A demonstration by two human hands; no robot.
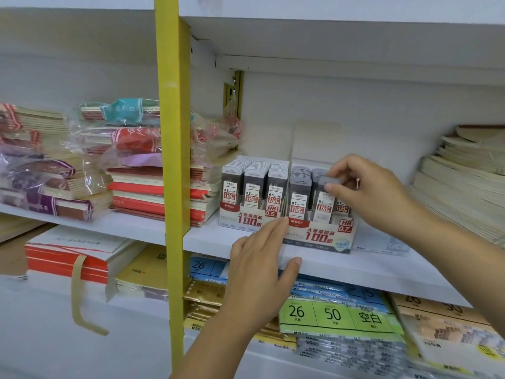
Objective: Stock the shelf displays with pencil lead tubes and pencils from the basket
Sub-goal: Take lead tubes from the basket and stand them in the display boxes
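**Lead tube [325, 199] pinched over the 0.7 display box [319, 237]**

At the front edge of the shelf [377, 269]: left hand [262, 258], fingers straight and relaxed, fingertips touching the box's left front corner, thumb lying along the edge. Just behind: right hand [366, 187] pinching the grey tube by its cap, upright, lower end down in the middle row. Touching on the left: the full 0.5 display box [251, 214]. At the shelf's far right end: stacked notebooks [461, 195].

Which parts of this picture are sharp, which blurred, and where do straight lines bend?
Head view: print on the 0.5 display box reads sharply; the paper packs at lower right smear; the shelf board runs tilted, likely lens distortion; light is flat, with sheen on the wrapped notebooks; the lead tube pinched by the right hand is soft.
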